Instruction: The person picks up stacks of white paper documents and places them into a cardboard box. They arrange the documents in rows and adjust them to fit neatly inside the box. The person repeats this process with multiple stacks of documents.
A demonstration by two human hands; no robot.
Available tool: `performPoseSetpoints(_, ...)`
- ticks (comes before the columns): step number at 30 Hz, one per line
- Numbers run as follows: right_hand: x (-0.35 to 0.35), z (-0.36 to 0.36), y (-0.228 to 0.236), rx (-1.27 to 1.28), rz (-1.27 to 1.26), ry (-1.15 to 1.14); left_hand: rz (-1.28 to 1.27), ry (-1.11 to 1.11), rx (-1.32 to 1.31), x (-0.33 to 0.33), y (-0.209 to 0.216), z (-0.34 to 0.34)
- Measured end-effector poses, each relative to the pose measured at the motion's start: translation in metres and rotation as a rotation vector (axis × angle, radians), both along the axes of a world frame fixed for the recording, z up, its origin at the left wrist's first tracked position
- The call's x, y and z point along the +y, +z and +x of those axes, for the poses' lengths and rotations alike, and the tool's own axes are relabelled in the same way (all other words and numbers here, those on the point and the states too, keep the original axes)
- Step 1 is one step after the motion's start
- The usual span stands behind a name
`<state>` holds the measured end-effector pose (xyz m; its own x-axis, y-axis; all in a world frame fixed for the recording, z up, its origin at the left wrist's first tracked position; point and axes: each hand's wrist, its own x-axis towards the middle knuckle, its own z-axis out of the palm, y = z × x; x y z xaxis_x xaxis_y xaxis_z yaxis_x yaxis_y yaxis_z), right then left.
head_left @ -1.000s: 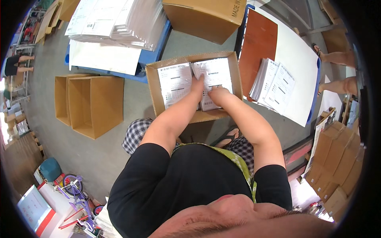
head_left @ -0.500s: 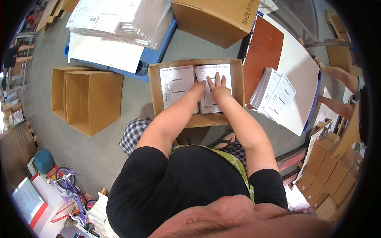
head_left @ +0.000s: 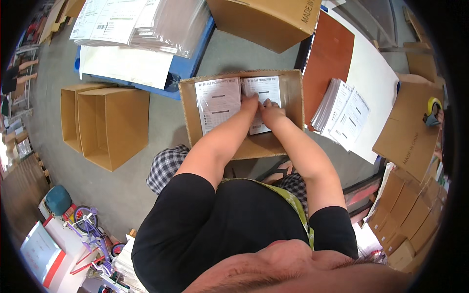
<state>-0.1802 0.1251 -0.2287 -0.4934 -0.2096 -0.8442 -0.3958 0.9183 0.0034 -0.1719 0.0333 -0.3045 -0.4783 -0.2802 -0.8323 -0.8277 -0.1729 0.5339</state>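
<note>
An open cardboard box (head_left: 254,147) in front of me holds two side-by-side stacks of printed sheets in clear plastic, a left stack (head_left: 215,105) and a right stack (head_left: 260,84). Both my hands are inside the box over the right stack. My left hand (head_left: 250,102) is at that stack's left side, its fingertips mostly hidden. Close beside it, my right hand (head_left: 272,112) rests on the stack with fingers curled together. Whether those fingers grip a sheet pack cannot be made out.
Two open cartons (head_left: 115,124) stand on the floor at left. Behind are a tall stack of wrapped sheets (head_left: 171,27) on a blue pallet (head_left: 190,68) and a large carton (head_left: 259,22). At right lies a smaller sheet pile (head_left: 342,110). Someone's tape dispenser (head_left: 432,112) is above another carton (head_left: 408,129).
My right hand's spread fingers have curled in and drawn nearer to me. My left hand has shifted right onto the right stack. A carton and tape dispenser have appeared at far right.
</note>
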Motion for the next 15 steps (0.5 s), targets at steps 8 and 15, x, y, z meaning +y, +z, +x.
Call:
performPoseSetpoints(8, 0.010, 0.016, -0.056, -0.053, -0.034, -0.035, 0.018, 0.079, 0.097, 0.003, -0.028, 0.006)
performPoseSetpoints(15, 0.002, 0.013, -0.019, -0.140, -0.025, 0.170, -0.224, -0.058, 0.172, 0.011, 0.000, 0.010)
